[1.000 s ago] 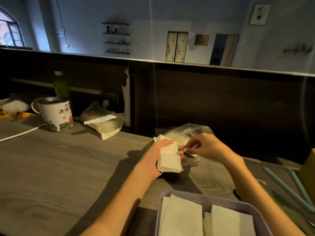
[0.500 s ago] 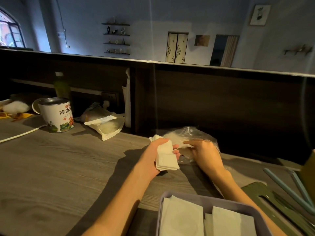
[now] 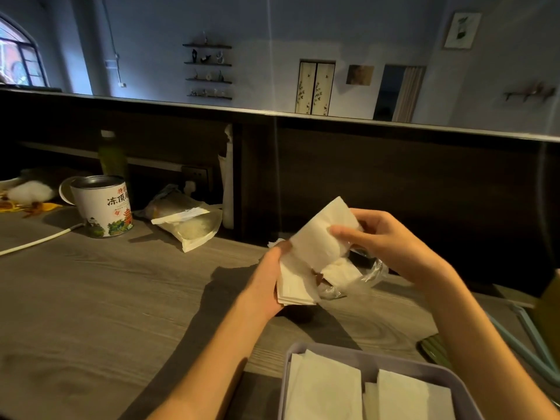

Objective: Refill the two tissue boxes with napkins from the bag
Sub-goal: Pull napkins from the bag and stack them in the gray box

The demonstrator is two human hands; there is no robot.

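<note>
Wooden counter (image 3: 91, 313), grey-brown grain, backed by a dark partition (image 3: 394, 183).

Far left: round tin (image 3: 101, 206) with printed characters, upright; white cable (image 3: 36, 242) running up to its base; green bottle (image 3: 112, 154) behind it.

Just right of the tin: a flat packet (image 3: 188, 225) lying on its side.

Between packet and hands: nothing in the way.

Clear plastic bag (image 3: 354, 278), crumpled, on the counter beneath and behind the hands; white napkins show inside.

Left hand (image 3: 266, 283): fingers curled round a stack of folded napkins (image 3: 295, 286), held above the counter.

Right hand (image 3: 385, 241): thumb and fingers pinching one napkin (image 3: 324, 234), white, soft, partly unfolded, raised over the bag.

Near edge: lilac tissue box (image 3: 333, 351), open, two piles of napkins inside.
</note>
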